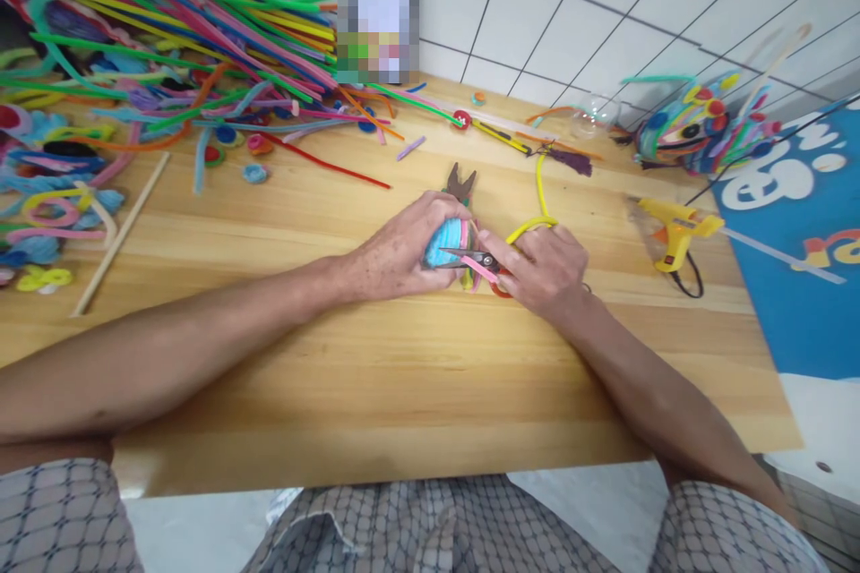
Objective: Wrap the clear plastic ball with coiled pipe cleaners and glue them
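Note:
My left hand [409, 246] is wrapped round a small craft piece [444, 242] with a light blue wound side and pink and yellow parts at its right edge. In my right hand [547, 269] is a pair of scissors [485, 260], its blades pointing left and lying against the blue side. A short pink pipe cleaner end [478, 269] lies across the scissors. The orange-red handle is mostly hidden by my fingers. A yellow pipe cleaner [541, 188] curls up beside my right hand. Just beyond my left hand lie pliers [460, 183], jaws apart.
A heap of coloured pipe cleaners [221, 27] covers the back left. A wooden stick [121, 237] lies at the left. Along the back are a yellow cutter knife [501, 136] and a colourful craft figure [685, 130]. A yellow glue gun [678, 228] with its cord stands at right.

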Demonstrator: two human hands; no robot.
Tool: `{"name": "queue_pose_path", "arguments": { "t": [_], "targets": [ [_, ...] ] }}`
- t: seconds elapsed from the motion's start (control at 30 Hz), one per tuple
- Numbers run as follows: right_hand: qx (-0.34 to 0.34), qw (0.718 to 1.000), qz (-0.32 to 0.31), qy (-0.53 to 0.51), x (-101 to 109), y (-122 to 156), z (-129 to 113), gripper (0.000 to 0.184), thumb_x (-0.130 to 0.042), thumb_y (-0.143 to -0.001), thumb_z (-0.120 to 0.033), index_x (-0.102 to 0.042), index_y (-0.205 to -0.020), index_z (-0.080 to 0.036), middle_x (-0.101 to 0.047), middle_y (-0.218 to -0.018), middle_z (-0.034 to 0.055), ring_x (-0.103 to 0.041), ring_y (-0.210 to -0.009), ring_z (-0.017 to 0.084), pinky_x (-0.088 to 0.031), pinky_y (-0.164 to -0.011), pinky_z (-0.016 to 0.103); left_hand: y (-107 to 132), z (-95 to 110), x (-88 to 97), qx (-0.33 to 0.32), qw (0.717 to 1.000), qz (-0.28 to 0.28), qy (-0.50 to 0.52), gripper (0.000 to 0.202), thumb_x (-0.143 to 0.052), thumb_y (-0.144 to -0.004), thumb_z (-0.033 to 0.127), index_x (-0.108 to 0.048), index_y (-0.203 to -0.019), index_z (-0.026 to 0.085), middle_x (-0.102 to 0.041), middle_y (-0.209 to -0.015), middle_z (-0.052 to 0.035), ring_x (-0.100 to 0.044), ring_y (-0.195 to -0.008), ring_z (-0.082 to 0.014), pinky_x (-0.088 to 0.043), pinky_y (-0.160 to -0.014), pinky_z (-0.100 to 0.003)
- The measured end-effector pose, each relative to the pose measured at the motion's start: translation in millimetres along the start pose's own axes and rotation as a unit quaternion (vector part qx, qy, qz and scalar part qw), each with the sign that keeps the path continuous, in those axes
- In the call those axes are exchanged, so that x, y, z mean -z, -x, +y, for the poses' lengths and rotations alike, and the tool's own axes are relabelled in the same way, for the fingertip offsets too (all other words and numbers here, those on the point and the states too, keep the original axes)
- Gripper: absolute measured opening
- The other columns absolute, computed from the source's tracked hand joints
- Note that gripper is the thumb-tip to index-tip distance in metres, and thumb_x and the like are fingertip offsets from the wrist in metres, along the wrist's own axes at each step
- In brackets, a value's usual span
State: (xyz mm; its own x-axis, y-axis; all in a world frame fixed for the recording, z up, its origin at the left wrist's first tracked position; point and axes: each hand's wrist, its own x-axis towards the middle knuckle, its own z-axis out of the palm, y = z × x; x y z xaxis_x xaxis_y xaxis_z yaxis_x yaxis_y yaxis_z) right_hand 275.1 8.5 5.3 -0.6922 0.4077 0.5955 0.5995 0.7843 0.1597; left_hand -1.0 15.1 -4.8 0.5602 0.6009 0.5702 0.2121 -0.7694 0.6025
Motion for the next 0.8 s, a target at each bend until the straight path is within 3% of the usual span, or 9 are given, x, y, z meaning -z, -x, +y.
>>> {"name": "queue_pose_path", "arguments": {
  "t": [0.17,0.27,0.37,0.5,0.63,0.73,0.8],
  "targets": [
    [-0.029,0.997,-0.058,-0.030,3.8,3.5,-2.6,0.026,-0.065,-0.104,-0.027,-0.079,-0.125,-0.032,-0.058,-0.063,-0.0009,-0.057,-0.062,0.016,-0.039,-0.063,0.035,1.1,0.5,-0.3,0.000,1.000,0.001,-0.002,0.051,-0.070,-0.088,0.025,-0.050,-0.134,0.022,-0.066,-0.129,-0.0131,-0.063,-0.124,-0.0313,-0.054,-0.107,-0.050],
    [-0.033,0.998,-0.057,-0.011,11.9,7.5,3.7,0.027,-0.064,-0.103,-0.025,-0.079,-0.124,-0.031,-0.061,-0.063,-0.0009,-0.057,-0.061,0.016,-0.039,-0.061,0.034,1.1,1.4,0.5,0.009,1.000,-0.006,-0.007,0.050,-0.070,-0.088,0.026,-0.050,-0.134,0.022,-0.065,-0.130,-0.0135,-0.063,-0.124,-0.0312,-0.054,-0.108,-0.050],
    [-0.115,0.991,-0.063,0.041,25.1,17.0,23.6,0.027,-0.065,-0.101,-0.029,-0.080,-0.123,-0.028,-0.069,-0.072,0.0030,-0.063,-0.067,0.019,-0.043,-0.064,0.033,1.0,2.3,0.9,0.017,1.000,-0.004,-0.003,0.050,-0.072,-0.090,0.029,-0.050,-0.134,0.022,-0.066,-0.130,-0.0136,-0.063,-0.124,-0.0311,-0.055,-0.107,-0.050],
    [-0.298,0.937,-0.139,0.119,45.0,38.1,64.3,0.039,-0.066,-0.097,-0.029,-0.076,-0.134,-0.021,-0.079,-0.092,0.0105,-0.072,-0.085,0.026,-0.051,-0.074,0.036,2.4,1.4,-0.2,0.017,1.000,0.005,0.004,0.050,-0.072,-0.093,0.035,-0.050,-0.135,0.022,-0.065,-0.129,-0.0147,-0.063,-0.124,-0.0324,-0.054,-0.107,-0.053],
    [-0.405,0.876,-0.213,0.149,60.2,54.6,89.7,0.055,-0.064,-0.094,-0.025,-0.064,-0.148,-0.016,-0.078,-0.121,0.0221,-0.074,-0.112,0.038,-0.056,-0.090,0.048,4.4,0.2,0.4,0.028,1.000,0.000,0.005,0.049,-0.069,-0.097,0.039,-0.048,-0.138,0.022,-0.063,-0.131,-0.0150,-0.061,-0.126,-0.0315,-0.054,-0.107,-0.052],
    [-0.423,0.865,-0.215,0.162,65.4,50.2,79.5,0.054,-0.062,-0.096,-0.027,-0.063,-0.148,-0.015,-0.075,-0.132,0.0270,-0.072,-0.120,0.044,-0.057,-0.095,0.056,4.7,1.4,2.6,0.040,0.999,0.001,0.018,0.048,-0.068,-0.098,0.043,-0.050,-0.137,0.022,-0.063,-0.131,-0.0143,-0.062,-0.124,-0.0302,-0.054,-0.107,-0.050],
    [-0.389,0.899,-0.157,0.123,64.3,36.9,57.8,0.046,-0.060,-0.099,-0.029,-0.066,-0.143,-0.018,-0.074,-0.136,0.0227,-0.070,-0.126,0.041,-0.057,-0.101,0.058,4.4,3.1,3.8,0.049,0.998,0.003,0.031,0.047,-0.070,-0.097,0.044,-0.052,-0.135,0.023,-0.063,-0.130,-0.0134,-0.063,-0.124,-0.0301,-0.053,-0.108,-0.049]
  ]
}}
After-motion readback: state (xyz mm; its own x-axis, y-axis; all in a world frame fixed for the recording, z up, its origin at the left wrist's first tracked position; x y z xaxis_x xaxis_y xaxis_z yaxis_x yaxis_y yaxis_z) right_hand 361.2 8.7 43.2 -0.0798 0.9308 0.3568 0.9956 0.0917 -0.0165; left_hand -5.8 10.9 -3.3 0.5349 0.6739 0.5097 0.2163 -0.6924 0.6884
